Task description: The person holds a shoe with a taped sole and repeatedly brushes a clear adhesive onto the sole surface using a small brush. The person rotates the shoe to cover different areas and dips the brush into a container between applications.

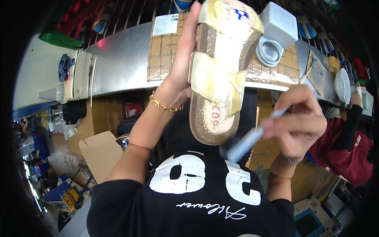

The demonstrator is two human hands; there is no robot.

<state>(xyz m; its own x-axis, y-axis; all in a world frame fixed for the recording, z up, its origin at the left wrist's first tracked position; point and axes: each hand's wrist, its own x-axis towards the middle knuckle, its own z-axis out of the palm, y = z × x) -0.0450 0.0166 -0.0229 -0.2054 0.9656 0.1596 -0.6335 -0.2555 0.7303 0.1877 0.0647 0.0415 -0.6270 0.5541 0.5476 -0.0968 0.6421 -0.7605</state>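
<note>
My left hand (pixel 182 69) grips a sandal (pixel 221 85) by its side, held up over the front edge of the bench. The sandal has wide pale-yellow straps, a brown speckled sole edge and a light inner face with blue and red markings. In my right hand (pixel 296 122) is a whitish brush-like tool (pixel 245 145), pinched between the fingers and smeared by motion. Its dark, blurred end is close to the sandal's lower rounded end; whether they touch, I cannot tell.
A white plastic container with a round cup (pixel 269 52) stands on the cardboard sheet (pixel 164 55) covering part of the metal bench (pixel 118 59). To the right are a stained board (pixel 312 73), a white bowl (pixel 342 87) and a person in a maroon shirt (pixel 343 146). Shoes hang along the rack behind.
</note>
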